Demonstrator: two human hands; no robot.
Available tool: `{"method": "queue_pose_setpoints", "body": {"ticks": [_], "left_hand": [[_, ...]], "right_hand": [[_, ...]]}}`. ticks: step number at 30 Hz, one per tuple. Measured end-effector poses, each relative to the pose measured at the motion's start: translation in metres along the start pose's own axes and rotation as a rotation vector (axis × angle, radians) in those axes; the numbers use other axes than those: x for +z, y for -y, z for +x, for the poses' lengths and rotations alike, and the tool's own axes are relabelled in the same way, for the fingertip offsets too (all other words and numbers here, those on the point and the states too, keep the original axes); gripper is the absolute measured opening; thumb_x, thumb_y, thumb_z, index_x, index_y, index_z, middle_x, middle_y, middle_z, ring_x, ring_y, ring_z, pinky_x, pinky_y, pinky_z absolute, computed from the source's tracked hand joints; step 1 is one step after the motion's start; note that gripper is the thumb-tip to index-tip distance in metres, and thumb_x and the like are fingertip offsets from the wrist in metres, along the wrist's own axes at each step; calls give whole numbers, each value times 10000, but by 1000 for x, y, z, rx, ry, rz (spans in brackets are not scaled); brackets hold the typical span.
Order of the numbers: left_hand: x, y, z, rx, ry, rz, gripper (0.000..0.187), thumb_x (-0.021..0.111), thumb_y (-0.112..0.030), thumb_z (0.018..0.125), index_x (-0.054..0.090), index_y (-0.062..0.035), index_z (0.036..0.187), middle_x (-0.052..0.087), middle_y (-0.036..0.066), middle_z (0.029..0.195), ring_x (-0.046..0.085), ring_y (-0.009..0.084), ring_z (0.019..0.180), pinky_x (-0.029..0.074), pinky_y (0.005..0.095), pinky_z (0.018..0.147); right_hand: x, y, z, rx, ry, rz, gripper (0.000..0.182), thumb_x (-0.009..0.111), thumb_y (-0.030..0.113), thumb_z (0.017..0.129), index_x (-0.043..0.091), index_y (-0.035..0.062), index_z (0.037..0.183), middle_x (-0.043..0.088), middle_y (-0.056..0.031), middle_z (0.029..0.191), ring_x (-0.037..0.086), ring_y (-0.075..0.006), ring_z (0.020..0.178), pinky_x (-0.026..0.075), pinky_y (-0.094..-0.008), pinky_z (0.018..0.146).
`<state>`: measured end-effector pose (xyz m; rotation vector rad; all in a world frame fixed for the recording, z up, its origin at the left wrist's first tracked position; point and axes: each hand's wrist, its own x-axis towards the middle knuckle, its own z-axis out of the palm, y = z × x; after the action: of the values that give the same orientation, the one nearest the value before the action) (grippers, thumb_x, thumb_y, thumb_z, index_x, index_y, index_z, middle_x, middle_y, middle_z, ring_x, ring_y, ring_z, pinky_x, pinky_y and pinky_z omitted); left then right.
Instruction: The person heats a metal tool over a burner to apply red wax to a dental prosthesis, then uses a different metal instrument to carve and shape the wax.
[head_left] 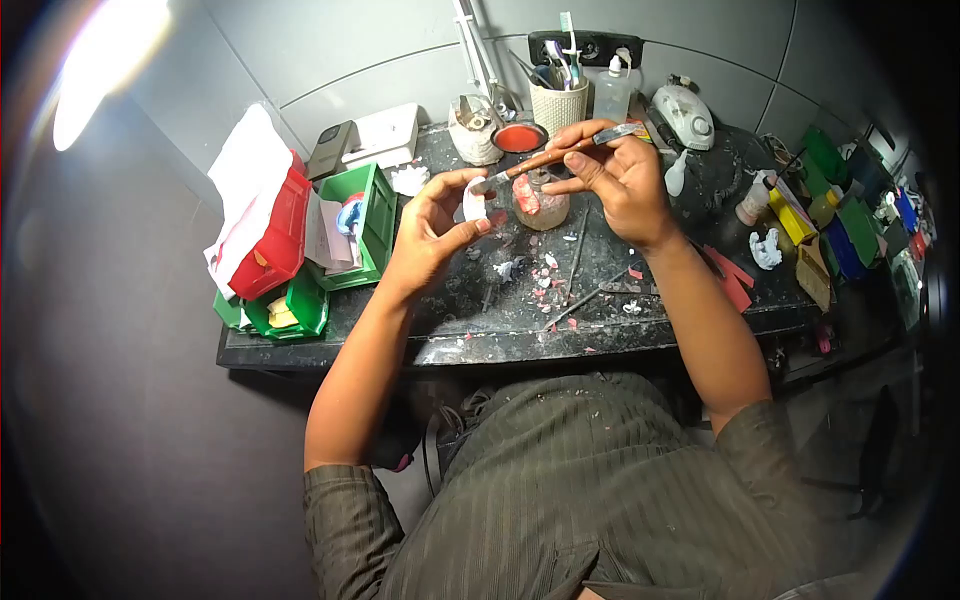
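Observation:
My left hand (432,232) pinches a small curved white piece (474,204), perhaps a dental plaster cast, between thumb and fingers. My right hand (625,185) is closed around a wax knife (545,158) with a brown wooden handle. The knife's narrow metal blade meets or nearly meets the white piece; exact contact is hard to make out. Its wider metal end sticks out past my right fingers. Just beneath the knife stands a round glass burner (543,212) with pink material on its side, partly covered by my right fingers.
Pink and white scraps litter the dark bench (440,318), along with thin metal tools (575,308). Green bins (375,230) and a red box (275,240) line the left. Behind stand a red-filled dish (520,138) and a brush cup (558,105). Pink sheets (730,280) lie right.

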<state>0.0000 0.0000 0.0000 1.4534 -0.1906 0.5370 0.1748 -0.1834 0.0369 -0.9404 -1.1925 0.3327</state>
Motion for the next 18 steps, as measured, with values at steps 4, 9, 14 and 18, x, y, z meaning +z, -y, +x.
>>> {"method": "queue_pose_setpoints", "body": {"ticks": [4,9,14,18], "left_hand": [[0,-1,0,-5,-6,7,534,700,42,852,512,35,1352,562,114,1241,551,228,1199,521,468,1039],[0,-2,1,-32,-30,13,535,702,60,845,516,32,1346,570,109,1229,559,219,1182,526,466,1036],[-2,-2,0,-65,-57,55,518,704,66,843,534,31,1331,576,106,1232,572,216,1152,549,447,1007],[-5,1,1,-61,-53,103,509,707,62,842,541,34,1322,584,106,1222,581,222,1141,554,438,997]], "right_hand": [[3,-1,0,24,-4,49,119,543,-49,986,581,-60,1099,635,-144,1109,665,-230,1055,654,-398,838],[2,-1,-1,71,27,85,113,548,-49,982,581,-69,1088,634,-143,1100,665,-225,1049,654,-401,839],[3,-1,-1,90,15,94,112,559,-47,976,584,-70,1083,638,-139,1089,669,-216,1028,656,-394,829],[4,-3,0,41,-69,57,115,562,-53,971,585,-77,1081,639,-142,1091,668,-223,1036,658,-396,820]]}}
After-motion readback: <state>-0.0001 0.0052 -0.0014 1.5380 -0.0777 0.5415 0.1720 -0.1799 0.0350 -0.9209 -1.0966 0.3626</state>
